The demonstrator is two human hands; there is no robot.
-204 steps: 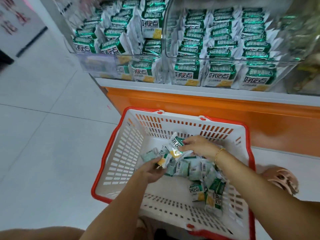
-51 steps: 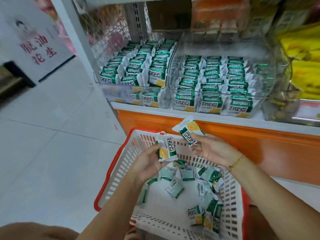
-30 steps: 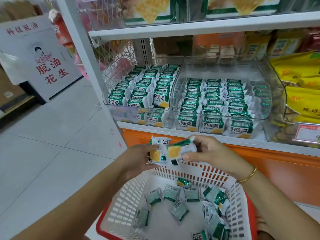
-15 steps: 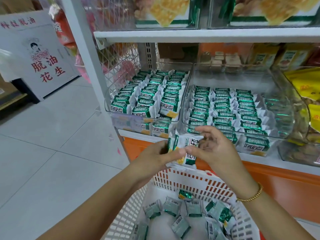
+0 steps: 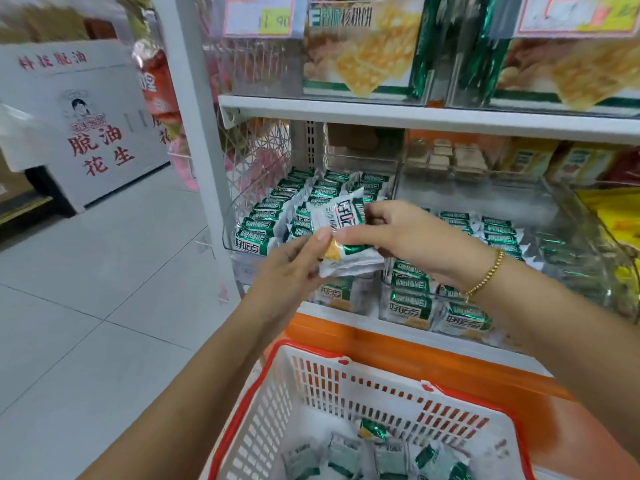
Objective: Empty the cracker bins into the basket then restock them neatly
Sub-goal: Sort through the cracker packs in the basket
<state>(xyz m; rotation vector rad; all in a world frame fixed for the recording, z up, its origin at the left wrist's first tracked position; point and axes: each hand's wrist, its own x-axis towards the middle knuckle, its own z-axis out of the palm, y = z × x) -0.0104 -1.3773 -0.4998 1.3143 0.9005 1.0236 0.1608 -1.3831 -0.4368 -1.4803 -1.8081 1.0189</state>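
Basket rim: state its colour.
The basket rim is red; the head view shows it best.

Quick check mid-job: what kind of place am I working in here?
Probably a small grocery or snack shop: clear bins of cracker packets on white shelving, a price tag on the tier above, and a red-rimmed shopping basket below.

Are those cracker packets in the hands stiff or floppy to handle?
Probably light: the left hand and right hand hold the packets with just fingers. The glossy film looks slippery, its crimped ends floppy. Crackers inside likely snap if squeezed.
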